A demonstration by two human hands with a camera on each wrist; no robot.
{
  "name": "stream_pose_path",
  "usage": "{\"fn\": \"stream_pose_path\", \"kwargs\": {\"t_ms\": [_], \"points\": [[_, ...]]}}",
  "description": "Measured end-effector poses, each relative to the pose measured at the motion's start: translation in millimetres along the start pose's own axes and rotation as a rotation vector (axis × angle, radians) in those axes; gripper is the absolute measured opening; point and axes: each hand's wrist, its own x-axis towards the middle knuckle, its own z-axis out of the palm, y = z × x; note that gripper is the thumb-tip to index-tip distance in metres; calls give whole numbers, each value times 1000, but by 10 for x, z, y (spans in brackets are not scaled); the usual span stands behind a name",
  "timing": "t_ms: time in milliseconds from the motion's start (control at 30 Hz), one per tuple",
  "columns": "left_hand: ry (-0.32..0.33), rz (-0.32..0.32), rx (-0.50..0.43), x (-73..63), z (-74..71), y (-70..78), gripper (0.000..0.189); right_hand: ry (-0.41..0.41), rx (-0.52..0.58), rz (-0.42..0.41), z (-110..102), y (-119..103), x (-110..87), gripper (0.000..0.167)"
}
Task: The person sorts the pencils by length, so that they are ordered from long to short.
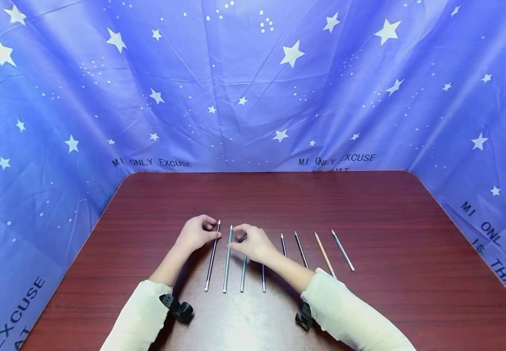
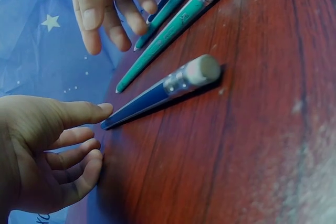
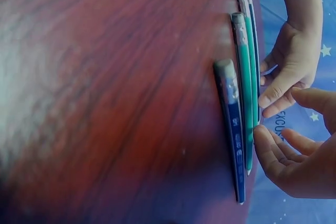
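Note:
In the head view several pencils lie side by side on the table, points away from me. My left hand [image 1: 197, 232] is beside the leftmost one, a dark blue pencil [image 1: 212, 258]. The left wrist view has that hand's thumb at the far end of the dark blue pencil [image 2: 147, 99], its other fingers loosely bent and not round it. My right hand [image 1: 253, 243] hovers around the upper parts of two green pencils, the nearer being the left green pencil [image 1: 228, 261]. It covers part of the other green pencil [image 1: 243, 278] and of a dark blue pencil [image 1: 263, 280].
Right of my right hand lie two dark pencils, the first dark pencil [image 1: 284, 245] and second [image 1: 300, 248], then an orange pencil [image 1: 324, 251] and a shorter teal pencil [image 1: 342, 249]. The reddish-brown table [image 1: 389, 209] meets a blue starry curtain [image 1: 244, 73] behind and at both sides.

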Motion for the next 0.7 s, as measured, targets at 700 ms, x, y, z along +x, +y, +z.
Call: {"fn": "stream_pose_path", "kwargs": {"t_ms": [700], "points": [[4, -3, 12, 15, 28, -28, 34, 19, -82, 36, 159, -95, 98, 47]]}}
